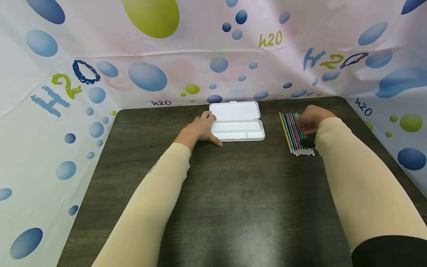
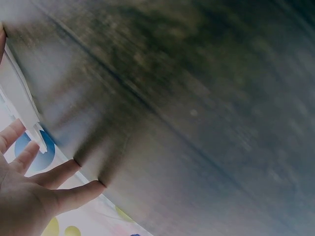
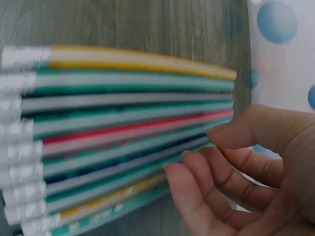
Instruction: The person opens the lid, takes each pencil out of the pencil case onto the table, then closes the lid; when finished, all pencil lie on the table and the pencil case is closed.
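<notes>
An open white pencil case (image 1: pixel 237 130) lies near the back of the table, its lid folded back. My left hand (image 1: pixel 201 128) rests at the case's left edge with fingers spread; in the left wrist view the fingers (image 2: pixel 69 172) are apart, near the case's side. To the right, several pencils (image 1: pixel 291 129) lie side by side in a row, yellow, green, red and navy, with white erasers toward me. My right hand (image 1: pixel 311 119) is over their right part. In the right wrist view the thumb and bent fingers (image 3: pixel 189 182) touch or hover at the pencils' far ends, without a visible firm hold.
The dark wooden table (image 1: pixel 233 193) stretches toward me. A white sheet (image 1: pixel 186 44) printed with bubbles and letters hangs behind the table and along its sides. Inside the case, the lower tray has shallow divided compartments.
</notes>
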A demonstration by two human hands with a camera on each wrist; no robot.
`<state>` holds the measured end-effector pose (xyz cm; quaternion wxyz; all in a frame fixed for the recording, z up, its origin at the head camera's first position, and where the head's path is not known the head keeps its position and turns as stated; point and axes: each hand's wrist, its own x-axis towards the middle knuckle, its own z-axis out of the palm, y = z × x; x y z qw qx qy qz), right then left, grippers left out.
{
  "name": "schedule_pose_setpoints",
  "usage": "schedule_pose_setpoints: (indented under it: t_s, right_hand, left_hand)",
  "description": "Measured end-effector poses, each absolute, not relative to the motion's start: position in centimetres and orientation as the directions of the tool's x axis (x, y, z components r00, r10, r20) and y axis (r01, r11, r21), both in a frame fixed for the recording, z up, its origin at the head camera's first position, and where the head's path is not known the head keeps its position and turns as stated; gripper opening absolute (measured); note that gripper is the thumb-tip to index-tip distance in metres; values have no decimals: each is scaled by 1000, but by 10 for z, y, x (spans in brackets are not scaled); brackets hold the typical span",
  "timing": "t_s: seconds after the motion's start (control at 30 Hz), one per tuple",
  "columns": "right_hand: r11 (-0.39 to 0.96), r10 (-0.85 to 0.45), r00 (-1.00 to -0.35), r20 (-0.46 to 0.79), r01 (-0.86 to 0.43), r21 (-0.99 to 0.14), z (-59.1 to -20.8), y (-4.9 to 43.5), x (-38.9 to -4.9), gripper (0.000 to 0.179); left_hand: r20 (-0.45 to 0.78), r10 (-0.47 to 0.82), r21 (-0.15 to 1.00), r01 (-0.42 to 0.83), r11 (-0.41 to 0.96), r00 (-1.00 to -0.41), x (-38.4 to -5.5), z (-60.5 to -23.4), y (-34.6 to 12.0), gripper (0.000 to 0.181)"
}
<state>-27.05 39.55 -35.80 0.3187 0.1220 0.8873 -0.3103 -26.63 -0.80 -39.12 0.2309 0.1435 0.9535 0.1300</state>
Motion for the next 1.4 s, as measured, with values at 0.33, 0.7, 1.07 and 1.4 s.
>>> schedule_pose_setpoints:
  t_s: [0.33, 0.7, 1.07, 1.4]
  right_hand:
    - [814, -60, -845, -531, 266, -516, -358, 354, -287, 28]
    - [881, -170, -879, -445, 67, -469, -349, 298, -294, 29]
    - [893, -319, -816, -482, -89, -441, -364, 253, -299, 21]
    - [879, -424, -765, -485, -218, -424, -373, 229, -299, 19]
  left_hand:
    - [-403, 335, 312, 217, 925, -852, -265, -391, -10, 114]
    - [-393, 350, 322, 230, 918, -850, -268, -395, -10, 115]
    - [-395, 339, 314, 221, 923, -854, -267, -395, -9, 114]
    - [-398, 326, 305, 211, 929, -858, -266, -391, -8, 115]
